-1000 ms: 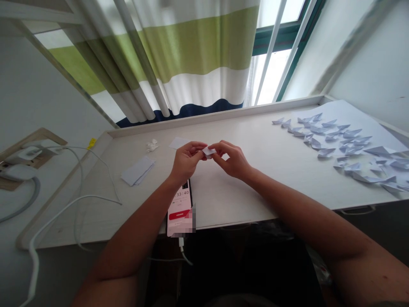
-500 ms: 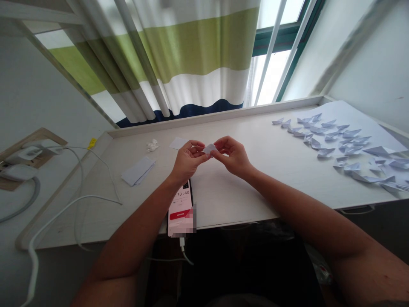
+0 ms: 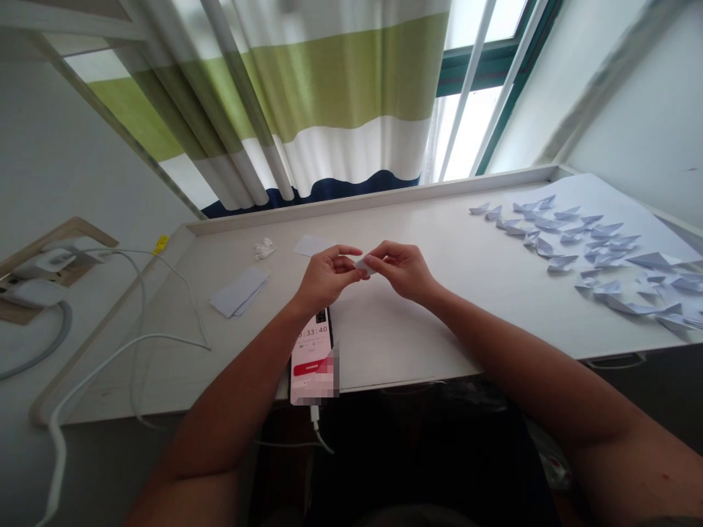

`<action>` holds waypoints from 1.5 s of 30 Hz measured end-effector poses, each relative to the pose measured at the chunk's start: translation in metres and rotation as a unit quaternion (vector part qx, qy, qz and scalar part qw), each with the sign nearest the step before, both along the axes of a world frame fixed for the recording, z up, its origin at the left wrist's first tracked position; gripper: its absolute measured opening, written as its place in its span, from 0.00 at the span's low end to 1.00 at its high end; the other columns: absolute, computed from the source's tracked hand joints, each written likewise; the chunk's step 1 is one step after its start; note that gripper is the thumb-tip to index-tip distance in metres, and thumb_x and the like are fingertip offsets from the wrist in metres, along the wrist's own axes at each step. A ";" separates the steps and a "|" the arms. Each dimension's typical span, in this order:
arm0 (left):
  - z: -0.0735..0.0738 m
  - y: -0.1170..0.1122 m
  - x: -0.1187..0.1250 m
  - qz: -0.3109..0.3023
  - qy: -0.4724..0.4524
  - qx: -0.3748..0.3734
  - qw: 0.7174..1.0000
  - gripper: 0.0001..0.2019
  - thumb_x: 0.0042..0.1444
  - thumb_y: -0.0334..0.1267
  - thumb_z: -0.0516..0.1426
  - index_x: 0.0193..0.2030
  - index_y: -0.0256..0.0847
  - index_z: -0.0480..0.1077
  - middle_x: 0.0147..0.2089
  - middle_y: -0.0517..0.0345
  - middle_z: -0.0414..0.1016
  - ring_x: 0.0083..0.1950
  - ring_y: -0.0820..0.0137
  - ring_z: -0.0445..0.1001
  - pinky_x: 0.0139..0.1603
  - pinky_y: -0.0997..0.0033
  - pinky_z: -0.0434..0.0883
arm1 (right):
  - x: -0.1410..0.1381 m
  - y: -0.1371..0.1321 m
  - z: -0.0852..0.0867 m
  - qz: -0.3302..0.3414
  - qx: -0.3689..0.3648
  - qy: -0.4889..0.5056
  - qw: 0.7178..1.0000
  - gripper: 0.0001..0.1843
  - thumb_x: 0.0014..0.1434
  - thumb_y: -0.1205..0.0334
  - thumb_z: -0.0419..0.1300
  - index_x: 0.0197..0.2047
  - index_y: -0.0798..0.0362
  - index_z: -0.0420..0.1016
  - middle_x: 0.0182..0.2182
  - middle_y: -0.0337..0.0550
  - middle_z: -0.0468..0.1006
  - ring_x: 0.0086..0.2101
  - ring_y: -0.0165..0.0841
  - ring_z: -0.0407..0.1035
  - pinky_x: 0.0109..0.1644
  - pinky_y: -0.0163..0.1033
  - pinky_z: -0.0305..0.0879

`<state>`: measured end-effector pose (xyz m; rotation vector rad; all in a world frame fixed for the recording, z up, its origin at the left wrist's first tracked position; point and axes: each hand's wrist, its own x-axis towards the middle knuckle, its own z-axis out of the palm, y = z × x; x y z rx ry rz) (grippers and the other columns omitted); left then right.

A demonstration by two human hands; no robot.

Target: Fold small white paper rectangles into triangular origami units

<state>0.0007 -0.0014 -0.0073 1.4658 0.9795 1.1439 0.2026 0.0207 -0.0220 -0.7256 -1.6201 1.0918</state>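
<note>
Between my two hands is a small folded piece of white paper [image 3: 363, 266], held up over the desk. My left hand [image 3: 328, 277] pinches its left side between thumb and fingers. From the other side, my right hand [image 3: 400, 271] grips it with thumb and forefinger, covering much of it. Under my left wrist lies a phone [image 3: 312, 366] with a lit screen. Many small folded paper boats [image 3: 563, 262] stand on the right of the desk. A stack of white paper slips [image 3: 239, 291] rests to the left, and another paper piece [image 3: 310, 244] lies behind my left hand.
A crumpled white scrap [image 3: 263, 249] sits near the back left. White cables [image 3: 132, 344] run from a wall socket [image 3: 60, 267] over the desk's left side. A raised ledge [image 3: 373, 196] borders the back of the white desk [image 3: 417, 344], below a curtain [image 3: 340, 80].
The paper has been turned or folded between my fingers and shows less of its surface. My right hand has dropped slightly and its fingers have closed in more.
</note>
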 end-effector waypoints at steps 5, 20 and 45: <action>0.004 -0.002 0.001 -0.035 -0.014 -0.022 0.999 0.25 0.48 0.41 0.78 0.50 0.36 0.79 0.32 0.55 0.86 0.40 0.59 0.89 0.50 0.56 0.82 | 0.001 -0.001 0.004 0.004 0.003 0.005 1.000 0.25 0.63 0.37 0.70 0.31 0.51 0.78 0.28 0.41 0.81 0.30 0.34 0.75 0.36 0.42 0.73; 0.003 -0.001 0.002 -0.010 -0.031 -0.044 0.999 0.22 0.44 0.42 0.79 0.41 0.36 0.80 0.34 0.52 0.86 0.38 0.61 0.87 0.45 0.60 0.80 | 0.000 0.000 0.000 -0.014 0.031 -0.030 0.999 0.24 0.64 0.37 0.69 0.35 0.51 0.81 0.31 0.43 0.83 0.33 0.36 0.76 0.39 0.44 0.73; 0.005 0.001 -0.002 0.030 -0.052 -0.027 0.998 0.22 0.52 0.46 0.75 0.51 0.39 0.82 0.36 0.56 0.86 0.39 0.67 0.85 0.55 0.54 0.83 | 0.006 0.006 -0.003 0.029 0.054 -0.039 0.997 0.15 0.61 0.50 0.74 0.47 0.50 0.86 0.44 0.46 0.85 0.41 0.37 0.81 0.48 0.49 0.82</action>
